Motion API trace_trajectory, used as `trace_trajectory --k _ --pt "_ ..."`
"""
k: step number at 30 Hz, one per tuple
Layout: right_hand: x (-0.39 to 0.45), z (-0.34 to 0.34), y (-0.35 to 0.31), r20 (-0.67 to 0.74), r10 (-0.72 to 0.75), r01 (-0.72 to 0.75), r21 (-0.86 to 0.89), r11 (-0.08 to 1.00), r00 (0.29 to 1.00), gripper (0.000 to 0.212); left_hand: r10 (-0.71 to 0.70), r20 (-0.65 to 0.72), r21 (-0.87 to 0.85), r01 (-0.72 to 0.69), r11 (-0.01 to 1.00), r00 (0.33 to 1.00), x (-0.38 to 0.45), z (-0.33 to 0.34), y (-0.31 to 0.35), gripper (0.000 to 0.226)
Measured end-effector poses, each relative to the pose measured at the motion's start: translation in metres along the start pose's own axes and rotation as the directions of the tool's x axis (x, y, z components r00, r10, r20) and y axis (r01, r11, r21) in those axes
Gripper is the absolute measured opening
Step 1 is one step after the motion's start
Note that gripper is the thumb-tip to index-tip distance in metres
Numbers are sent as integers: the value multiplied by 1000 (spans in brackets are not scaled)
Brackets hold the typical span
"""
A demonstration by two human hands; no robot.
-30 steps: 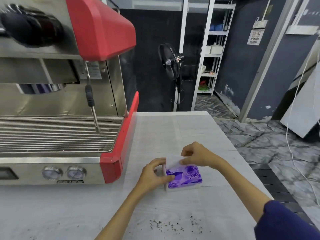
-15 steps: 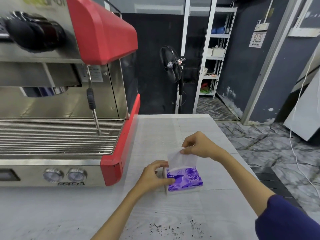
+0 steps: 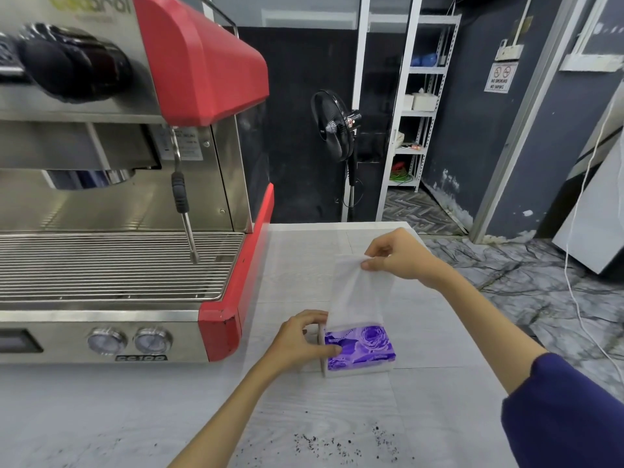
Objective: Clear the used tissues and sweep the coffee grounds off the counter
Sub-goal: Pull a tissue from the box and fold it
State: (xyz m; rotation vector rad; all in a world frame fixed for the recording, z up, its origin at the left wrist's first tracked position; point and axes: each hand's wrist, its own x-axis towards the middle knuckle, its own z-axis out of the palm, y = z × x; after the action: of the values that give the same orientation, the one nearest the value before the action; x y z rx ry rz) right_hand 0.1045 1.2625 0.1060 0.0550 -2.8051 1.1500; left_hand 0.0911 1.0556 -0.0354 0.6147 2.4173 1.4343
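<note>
A purple flower-printed tissue pack [image 3: 361,349] lies on the white wood-grain counter [image 3: 135,417]. My left hand [image 3: 300,342] presses on the pack's left end, thumb on its top. My right hand [image 3: 395,255] pinches the top edge of a white tissue [image 3: 358,292], which stretches from the pack's opening up to my fingers. Dark coffee grounds [image 3: 341,444] are scattered on the counter near the front edge, below the pack.
A red and steel espresso machine [image 3: 135,197] fills the left side, its steam wand [image 3: 184,211] hanging over the drip grate. The counter's right edge drops to a marble floor [image 3: 506,282]. A fan [image 3: 337,130] and white shelves [image 3: 418,106] stand behind.
My right hand has risen away from the pack, drawing the white tissue further out. My left hand has stayed on the pack.
</note>
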Motion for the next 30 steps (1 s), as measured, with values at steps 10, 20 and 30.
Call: trace_trajectory --k 10,20,30 --pt "9 -17 -5 -166 21 -16 32 999 986 6 1 -20 5 -1 1000 1000 -4 -4 3 56" --pt "8 -44 -20 -342 -19 41 59 997 940 7 -42 -26 -64 40 997 999 -11 -6 11 84" --pt "-23 -60 -67 55 -162 140 286 948 985 9 279 -356 -108 -336 936 892 -51 -48 122 63"
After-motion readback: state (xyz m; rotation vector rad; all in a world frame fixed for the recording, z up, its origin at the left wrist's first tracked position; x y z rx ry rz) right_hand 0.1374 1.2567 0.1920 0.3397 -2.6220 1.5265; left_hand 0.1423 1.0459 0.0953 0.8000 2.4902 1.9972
